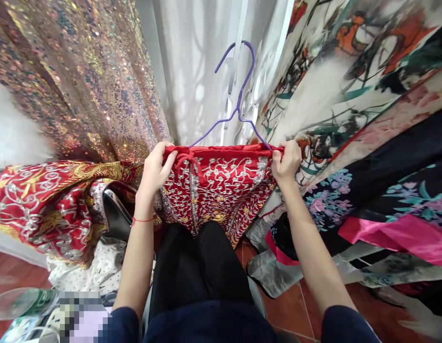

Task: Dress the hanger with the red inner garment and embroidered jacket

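Observation:
A red embroidered skirt (221, 183) with silver and gold patterning hangs in front of my knees, its waistband stretched wide. My left hand (159, 166) grips the left end of the waistband, near a tied red cord (190, 159). At the right end, my right hand (287, 162) pinches the same band with the thumb in front. A purple wire hanger (238, 107) stands upright between my hands, its hook raised and its lower part hidden inside the waistband. The skirt's lower end is partly hidden by my legs.
Left lies another red and gold embroidered garment (56, 205), below a sequined curtain-like cloth (81, 71). White fabric (192, 62) hangs ahead. Printed cloth (349, 71) and black floral garments (385, 181) hang right. A plastic bottle (24, 302) lies lower left. Tiled floor (288, 309) shows below.

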Demonstrator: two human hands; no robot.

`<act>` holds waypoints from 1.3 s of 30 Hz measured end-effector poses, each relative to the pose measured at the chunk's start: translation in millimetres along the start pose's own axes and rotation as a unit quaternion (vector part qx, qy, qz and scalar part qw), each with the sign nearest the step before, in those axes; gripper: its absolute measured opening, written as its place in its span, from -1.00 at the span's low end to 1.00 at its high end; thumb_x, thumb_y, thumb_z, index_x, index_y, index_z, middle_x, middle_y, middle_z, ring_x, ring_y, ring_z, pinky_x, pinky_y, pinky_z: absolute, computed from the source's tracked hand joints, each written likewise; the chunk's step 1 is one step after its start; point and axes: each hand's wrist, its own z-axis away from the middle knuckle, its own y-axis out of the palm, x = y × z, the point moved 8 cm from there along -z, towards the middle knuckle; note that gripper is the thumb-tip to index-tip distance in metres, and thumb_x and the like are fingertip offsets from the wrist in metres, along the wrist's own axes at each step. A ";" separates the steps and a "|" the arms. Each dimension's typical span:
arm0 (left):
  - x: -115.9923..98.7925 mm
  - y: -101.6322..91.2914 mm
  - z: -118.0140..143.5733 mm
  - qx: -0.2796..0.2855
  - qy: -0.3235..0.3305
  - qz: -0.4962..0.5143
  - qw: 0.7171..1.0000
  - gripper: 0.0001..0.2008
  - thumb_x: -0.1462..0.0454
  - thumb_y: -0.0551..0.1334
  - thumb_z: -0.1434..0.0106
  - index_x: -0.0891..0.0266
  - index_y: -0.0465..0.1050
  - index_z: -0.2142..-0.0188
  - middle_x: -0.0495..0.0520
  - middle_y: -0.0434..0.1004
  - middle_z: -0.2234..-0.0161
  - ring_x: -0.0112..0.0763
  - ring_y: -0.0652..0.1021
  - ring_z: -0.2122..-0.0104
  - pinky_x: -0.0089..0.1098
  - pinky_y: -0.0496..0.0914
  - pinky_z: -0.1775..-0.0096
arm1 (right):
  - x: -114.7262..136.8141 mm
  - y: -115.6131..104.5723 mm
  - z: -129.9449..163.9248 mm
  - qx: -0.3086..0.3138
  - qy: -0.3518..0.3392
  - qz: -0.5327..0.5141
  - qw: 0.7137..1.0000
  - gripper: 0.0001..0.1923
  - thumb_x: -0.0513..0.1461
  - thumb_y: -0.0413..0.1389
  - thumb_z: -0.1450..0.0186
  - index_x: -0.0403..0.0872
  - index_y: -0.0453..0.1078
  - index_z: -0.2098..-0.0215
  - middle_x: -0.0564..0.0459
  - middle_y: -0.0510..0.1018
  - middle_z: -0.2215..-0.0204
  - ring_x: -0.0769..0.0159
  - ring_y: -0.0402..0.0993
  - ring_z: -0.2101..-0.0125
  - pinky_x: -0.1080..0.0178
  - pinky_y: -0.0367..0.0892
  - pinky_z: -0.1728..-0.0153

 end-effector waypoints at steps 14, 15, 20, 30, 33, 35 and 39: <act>25.8 -21.2 -9.0 -0.158 -0.005 0.075 0.985 -0.70 0.01 0.09 -0.42 0.16 0.36 0.11 0.07 0.49 0.23 -0.40 0.54 0.24 -0.36 0.46 0.16 | 50.7 -89.4 -33.5 0.033 -0.047 0.000 0.998 -0.56 -0.01 -0.14 -0.48 -0.04 0.44 0.32 -0.08 0.49 0.44 0.20 0.41 0.41 0.18 0.23 0.36; 26.9 -16.5 -10.4 -0.130 -0.009 0.083 0.988 -0.69 0.00 0.10 -0.41 0.16 0.36 0.10 0.07 0.49 0.23 -0.41 0.54 0.25 -0.38 0.45 0.17 | 56.3 -90.8 -35.4 0.036 -0.042 -0.007 0.998 -0.57 -0.02 -0.14 -0.48 -0.03 0.43 0.34 -0.07 0.49 0.44 0.21 0.41 0.41 0.19 0.23 0.35; 32.5 7.5 -2.7 -0.051 -0.037 0.062 0.996 -0.66 -0.01 0.06 -0.43 0.19 0.38 0.13 0.05 0.52 0.26 -0.41 0.50 0.30 -0.37 0.41 0.16 | 77.9 -60.9 -23.2 0.110 -0.045 0.028 0.993 -0.63 -0.08 -0.11 -0.46 -0.04 0.36 0.41 -0.05 0.48 0.45 0.20 0.36 0.37 0.17 0.18 0.28; 12.6 -5.8 43.4 -0.173 -0.048 -0.023 0.983 -0.60 -0.02 -0.05 -0.47 0.19 0.37 0.11 0.13 0.51 0.19 -0.32 0.51 0.17 -0.28 0.38 0.05 | 78.2 -45.2 -0.8 0.073 0.011 0.099 0.992 -0.57 -0.08 -0.14 -0.45 -0.01 0.18 0.56 0.03 0.30 0.61 0.24 0.19 0.47 0.15 0.01 0.31; 5.4 -7.4 50.6 -0.192 -0.054 -0.040 0.979 -0.61 -0.01 -0.05 -0.48 0.19 0.38 0.09 0.14 0.51 0.17 -0.30 0.50 0.16 -0.25 0.37 0.03 | 79.5 -53.5 -0.7 0.071 0.008 0.096 0.993 -0.56 -0.07 -0.15 -0.44 -0.01 0.15 0.58 0.05 0.26 0.64 0.25 0.18 0.49 0.16 0.00 0.32; 3.3 -7.9 51.0 -0.188 -0.058 -0.046 0.979 -0.61 0.00 -0.07 -0.48 0.19 0.38 0.08 0.15 0.52 0.14 -0.28 0.51 0.14 -0.22 0.37 0.01 | 79.5 -55.0 -1.2 0.076 0.006 0.097 0.992 -0.55 -0.07 -0.15 -0.43 -0.01 0.13 0.60 0.05 0.25 0.65 0.26 0.17 0.51 0.16 0.00 0.33; -2.7 -12.6 51.1 -0.112 -0.035 -0.038 0.992 -0.65 0.06 -0.01 -0.47 0.19 0.33 -0.06 0.20 0.51 -0.02 -0.22 0.50 -0.03 -0.15 0.34 -0.11 | 73.4 -52.8 -0.8 0.074 0.019 0.095 0.993 -0.54 -0.06 -0.15 -0.40 -0.01 0.08 0.64 0.05 0.24 0.67 0.28 0.17 0.53 0.16 0.00 0.35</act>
